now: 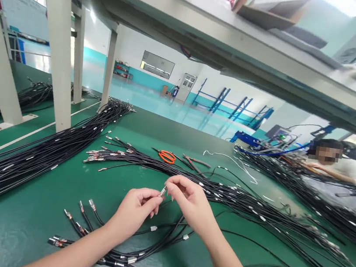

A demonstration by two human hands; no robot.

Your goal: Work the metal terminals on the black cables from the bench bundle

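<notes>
My left hand [139, 207] and my right hand [188, 199] meet over the green tabletop, fingers pinched around the two ends of one small silvery cable terminal [163, 191]. A black cable seems to run from it, though the fingers hide where they join. Below and left of my hands lies a loose group of black cables [148, 253] with metal ends and white label sleeves. Just beyond my fingers a larger bundle of black cables [229, 193] stretches from left to right, its metal tips fanned out at the left.
Orange-handled scissors [166, 156] and pliers [197, 162] lie behind the middle bundle, near a white string [236, 161]. A thick cable bundle [45, 154] runs along the left beside a shelf post [56, 45]. A shelf beam [212, 28] crosses overhead. Another person [342, 167] sits at the right.
</notes>
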